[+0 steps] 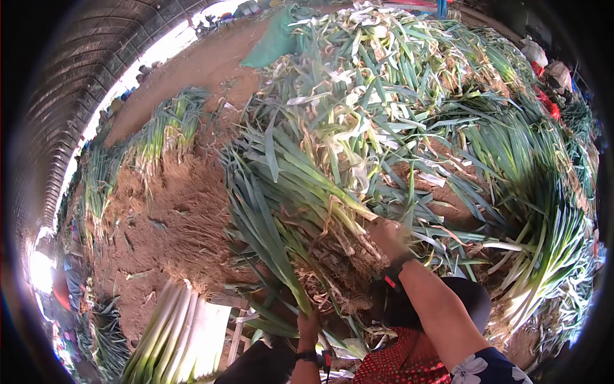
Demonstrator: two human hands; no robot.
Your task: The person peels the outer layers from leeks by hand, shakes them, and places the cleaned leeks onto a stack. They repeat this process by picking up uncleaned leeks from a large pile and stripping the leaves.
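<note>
**Keeping both hands low on the leeks**

The left hand (307, 322) wraps around the lower stem of a single leek (292, 283), fingers pressed together. The right hand (385, 238) is at the root end of a leek bunch (313, 182); blur hides its fingertips, so I can't tell how tightly it closes. Between the hands sit tangled roots (350, 257), and the bunch's leaves fan away from the person.

From where I stand, a hold low on the stem looks best: it's firm there, while leaves would likely bend or tear. Moving the single leek along its own length, rather than sideways, should spare it snagging those roots.

Farther out, pale-stemmed leeks (161, 333) lie by the person's left side, and a loose heap of leaves (358, 86) spreads beyond the bunch.
</note>
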